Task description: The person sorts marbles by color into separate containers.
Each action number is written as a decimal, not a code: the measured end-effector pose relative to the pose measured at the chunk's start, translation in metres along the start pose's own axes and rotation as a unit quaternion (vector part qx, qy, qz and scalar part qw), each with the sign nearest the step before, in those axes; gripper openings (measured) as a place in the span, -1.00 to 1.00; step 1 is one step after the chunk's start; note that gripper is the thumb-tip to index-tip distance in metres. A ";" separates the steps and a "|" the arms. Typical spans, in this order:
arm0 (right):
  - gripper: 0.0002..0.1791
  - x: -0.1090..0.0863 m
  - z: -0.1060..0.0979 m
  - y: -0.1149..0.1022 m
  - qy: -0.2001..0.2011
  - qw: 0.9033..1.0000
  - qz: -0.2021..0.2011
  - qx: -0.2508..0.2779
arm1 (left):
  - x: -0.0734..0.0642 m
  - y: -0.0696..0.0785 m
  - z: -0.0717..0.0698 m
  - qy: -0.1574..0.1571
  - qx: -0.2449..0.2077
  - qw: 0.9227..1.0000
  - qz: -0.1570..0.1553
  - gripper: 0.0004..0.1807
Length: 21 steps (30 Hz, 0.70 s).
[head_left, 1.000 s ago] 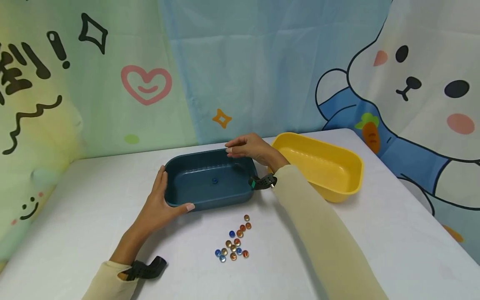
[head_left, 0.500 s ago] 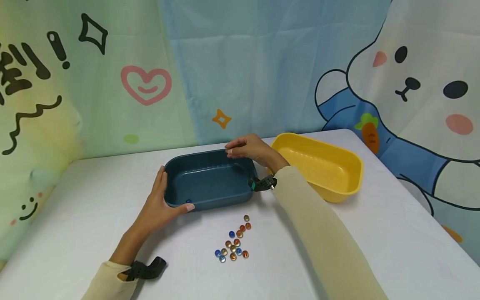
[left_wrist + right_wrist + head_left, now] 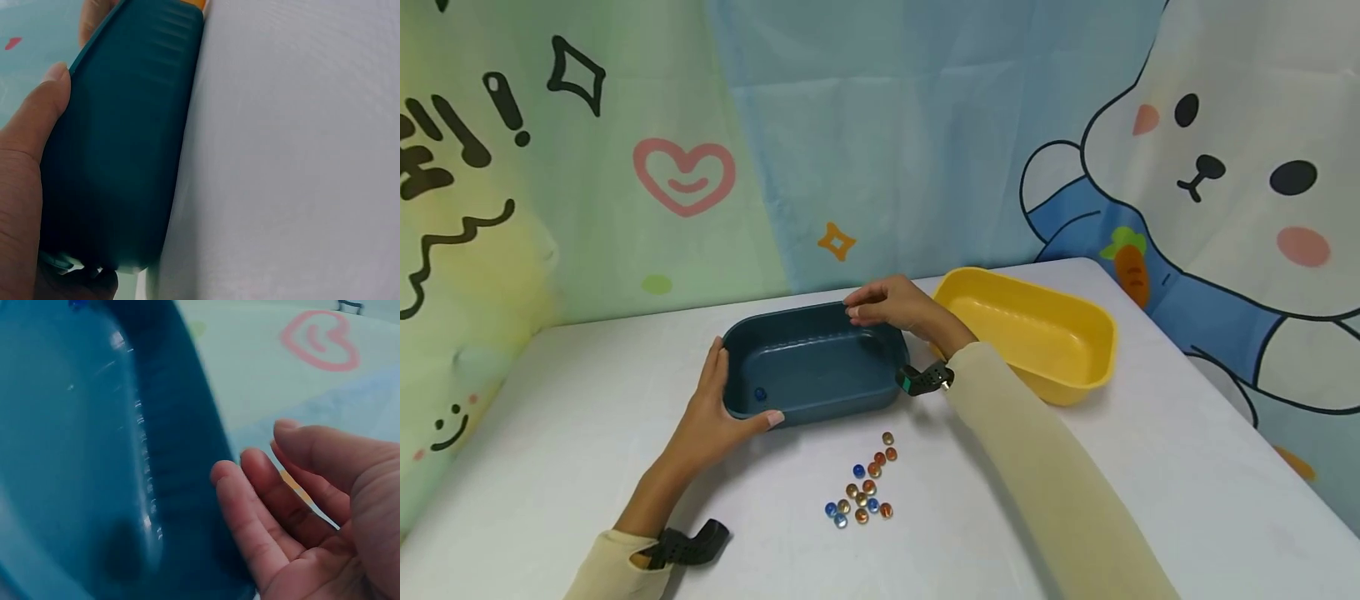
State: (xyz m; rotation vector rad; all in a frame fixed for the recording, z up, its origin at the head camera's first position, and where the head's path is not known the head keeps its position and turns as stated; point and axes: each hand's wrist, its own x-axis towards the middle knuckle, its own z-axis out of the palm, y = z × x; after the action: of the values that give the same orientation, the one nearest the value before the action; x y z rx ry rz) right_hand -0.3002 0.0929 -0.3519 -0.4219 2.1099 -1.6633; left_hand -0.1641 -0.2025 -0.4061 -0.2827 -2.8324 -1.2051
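Note:
A dark blue plastic basin [image 3: 820,408] stands on the white table with one blue marble [image 3: 760,394] on its floor, near the left end. My left hand [image 3: 715,417] grips the basin's near left corner, thumb along the front rim and fingers round the left end. In the left wrist view the thumb [image 3: 47,103] presses the rim, and some fingers curl in shadow at the end wall. Over the far right rim my right hand [image 3: 895,310] hovers with bent, relaxed fingers. Its thumb and fingers [image 3: 247,528] stand apart in the right wrist view, holding nothing.
Several orange, amber and blue marbles [image 3: 861,499] lie loose on the table in front of the basin. A yellow basin [image 3: 1052,333] stands to the right, behind my right forearm. A printed cloth backdrop [image 3: 880,150] hangs behind the table [image 3: 587,400].
The blue marble has rolled from the middle of the blue basin to its near wall by my left thumb, then a little further left. Both hands keep their places; the head view has shifted slightly.

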 end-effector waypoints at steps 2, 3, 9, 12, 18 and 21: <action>-0.64 -0.005 -0.001 0.000 0.001 1.000 -0.011 0.018 | 0.000 0.000 0.001 0.003 0.001 1.000 0.000 0.33; -0.64 -0.008 -0.002 0.000 0.002 0.999 -0.019 0.026 | 0.000 0.001 0.001 0.004 0.003 1.000 0.001 0.33; -0.71 -0.024 0.000 0.006 0.002 0.998 -0.066 -0.010 | 0.000 -0.001 0.004 0.007 0.004 1.000 0.000 0.33; -0.75 -0.033 0.003 0.009 -0.001 0.996 -0.079 -0.038 | 0.000 -0.002 0.005 0.003 0.004 1.000 -0.002 0.33; -0.77 -0.053 0.017 0.004 -0.005 0.992 -0.125 -0.025 | 0.001 0.000 0.002 0.003 0.003 1.000 0.003 0.32; -0.77 -0.061 0.027 -0.001 -0.033 0.988 -0.153 -0.017 | 0.000 0.000 0.000 0.004 0.006 1.000 -0.001 0.33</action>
State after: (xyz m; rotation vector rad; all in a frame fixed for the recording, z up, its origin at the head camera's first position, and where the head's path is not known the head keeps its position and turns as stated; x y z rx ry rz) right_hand -0.2339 0.0995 -0.3481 -0.8363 2.1105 -1.7496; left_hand -0.1640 -0.2025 -0.4066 -0.2743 -2.8333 -1.1877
